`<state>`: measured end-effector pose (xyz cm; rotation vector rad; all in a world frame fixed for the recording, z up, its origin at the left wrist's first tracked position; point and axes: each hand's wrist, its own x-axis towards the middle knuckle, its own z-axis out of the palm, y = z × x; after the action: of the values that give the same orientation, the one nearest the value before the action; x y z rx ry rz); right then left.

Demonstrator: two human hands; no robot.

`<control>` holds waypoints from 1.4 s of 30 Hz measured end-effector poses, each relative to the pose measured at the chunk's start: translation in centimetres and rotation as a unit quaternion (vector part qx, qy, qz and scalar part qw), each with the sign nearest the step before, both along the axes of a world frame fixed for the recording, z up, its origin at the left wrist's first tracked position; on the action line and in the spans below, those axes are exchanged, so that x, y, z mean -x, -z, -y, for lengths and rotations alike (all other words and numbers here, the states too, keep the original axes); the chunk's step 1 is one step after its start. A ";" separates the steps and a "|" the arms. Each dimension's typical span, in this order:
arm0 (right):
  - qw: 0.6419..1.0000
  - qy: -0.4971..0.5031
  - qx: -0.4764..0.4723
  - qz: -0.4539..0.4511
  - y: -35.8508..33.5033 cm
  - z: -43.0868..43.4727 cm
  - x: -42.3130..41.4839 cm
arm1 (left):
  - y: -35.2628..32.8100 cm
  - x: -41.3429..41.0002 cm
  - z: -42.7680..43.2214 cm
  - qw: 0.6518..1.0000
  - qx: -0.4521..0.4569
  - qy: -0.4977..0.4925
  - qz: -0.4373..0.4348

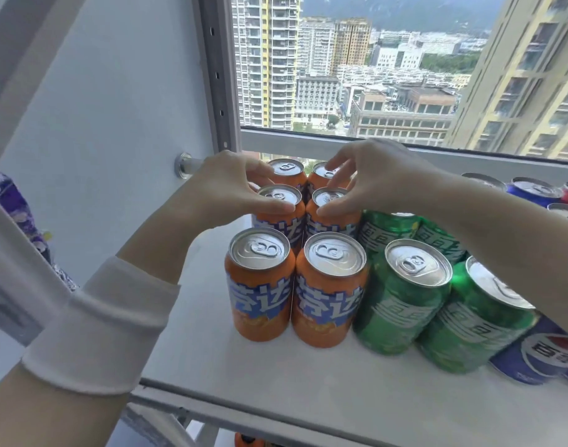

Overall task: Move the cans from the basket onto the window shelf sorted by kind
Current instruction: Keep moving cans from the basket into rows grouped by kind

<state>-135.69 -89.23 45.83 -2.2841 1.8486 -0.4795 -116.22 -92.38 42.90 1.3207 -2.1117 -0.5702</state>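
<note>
Six orange cans (295, 253) are stood upright in two columns on the white shelf (308, 382) at the centre of the frame, with green cans (401, 298) touching them on the right and blue cans (534, 353) at the right edge. The left hand (224, 191) is clamped by thumb and fingers on the middle-left orange can (277, 208). The right hand (372, 179) is clamped likewise on the middle-right orange can (331, 211).
</note>
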 end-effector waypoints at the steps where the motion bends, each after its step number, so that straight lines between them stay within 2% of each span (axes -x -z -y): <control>1: 1.000 0.000 -0.003 0.004 0.0 -0.1 0.1 | 0.0 -0.1 -0.1 1.000 -0.002 0.001 0.000; 15: 0.999 -0.026 -0.034 0.026 0.2 -1.0 -0.1 | -0.3 -0.7 -0.7 0.999 -0.044 0.012 0.006; 19: 0.995 -0.030 -0.077 0.052 -0.6 -0.7 0.2 | -0.9 -0.9 -0.3 0.995 -0.084 0.042 0.029; 21: 0.996 -0.019 -0.061 0.068 -1.2 -0.1 0.8 | -1.3 -0.7 0.3 0.997 -0.062 0.042 0.007; 24: 0.999 0.011 -0.015 0.030 -1.4 1.9 1.6 | -1.7 0.3 2.4 0.999 0.000 0.030 -0.024; 29: 0.998 0.021 -0.029 -0.057 -0.4 4.5 1.4 | -0.3 2.3 5.8 0.996 -0.056 0.043 0.045; 33: 0.998 0.024 -0.036 -0.053 -0.1 5.6 1.5 | 0.3 2.4 6.5 0.997 -0.065 0.049 0.012; 42: 0.999 0.007 -0.029 -0.020 -0.6 5.2 1.8 | -0.3 1.9 6.0 0.995 -0.073 0.061 0.036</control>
<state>-137.52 -94.41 46.39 -2.2608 1.8743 -0.3792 -118.13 -98.40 43.22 1.3142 -2.2594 -0.7503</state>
